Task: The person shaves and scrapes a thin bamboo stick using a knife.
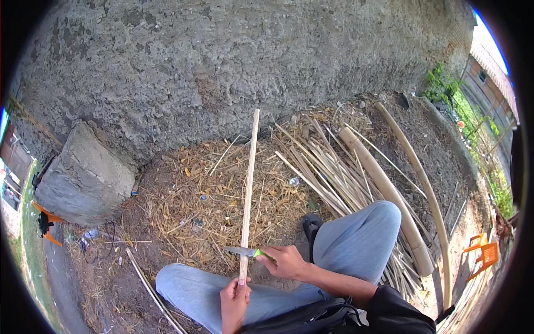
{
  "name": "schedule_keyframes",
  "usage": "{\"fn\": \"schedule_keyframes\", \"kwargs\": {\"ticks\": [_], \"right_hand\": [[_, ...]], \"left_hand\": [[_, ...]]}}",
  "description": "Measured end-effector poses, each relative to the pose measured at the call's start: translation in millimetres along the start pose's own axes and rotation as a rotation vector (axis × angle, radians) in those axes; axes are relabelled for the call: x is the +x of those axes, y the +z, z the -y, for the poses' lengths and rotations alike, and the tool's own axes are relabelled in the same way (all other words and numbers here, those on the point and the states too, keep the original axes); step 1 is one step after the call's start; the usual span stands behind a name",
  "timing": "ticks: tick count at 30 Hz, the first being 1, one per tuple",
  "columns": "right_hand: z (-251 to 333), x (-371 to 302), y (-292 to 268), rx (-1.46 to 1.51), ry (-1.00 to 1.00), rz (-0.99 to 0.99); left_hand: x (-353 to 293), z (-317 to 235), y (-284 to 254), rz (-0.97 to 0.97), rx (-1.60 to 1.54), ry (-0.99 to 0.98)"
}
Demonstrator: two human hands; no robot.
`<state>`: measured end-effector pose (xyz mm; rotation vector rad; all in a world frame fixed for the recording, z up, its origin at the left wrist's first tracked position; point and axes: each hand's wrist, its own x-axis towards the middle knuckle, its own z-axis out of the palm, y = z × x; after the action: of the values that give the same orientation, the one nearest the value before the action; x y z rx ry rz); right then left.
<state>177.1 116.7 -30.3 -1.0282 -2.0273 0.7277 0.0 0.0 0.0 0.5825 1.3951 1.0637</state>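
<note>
A long pale bamboo strip (250, 178) points away from me toward the wall, rising from between my knees. My left hand (235, 300) is closed around its near end, thumb on top. In my right hand (285, 261) is a knife (240, 251) with a bright green handle. Its blade points left and lies across the strip, just beyond my left hand. The right fingers are wrapped round the handle and hide most of it.
Many split bamboo strips (328, 161) lie piled to the right, beside a thick bamboo pole (389, 200) and a curved pole (420, 178). An orange plastic object (483, 257) is at far right. A concrete block (83, 175) stands left, against the rough wall (250, 55).
</note>
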Motion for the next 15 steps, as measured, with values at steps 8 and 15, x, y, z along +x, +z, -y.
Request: {"fn": "schedule_keyframes", "kwargs": {"ticks": [8,15], "right_hand": [[-6.0,21.8,-30.7,-0.056,0.033,-0.035],[-15.2,16.1,-32.9,0.033,0.244,0.037]], "left_hand": [[9.5,-18.3,31.9,0.009,0.11,0.054],[7.1,-15.4,31.5,0.038,0.118,0.048]]}}
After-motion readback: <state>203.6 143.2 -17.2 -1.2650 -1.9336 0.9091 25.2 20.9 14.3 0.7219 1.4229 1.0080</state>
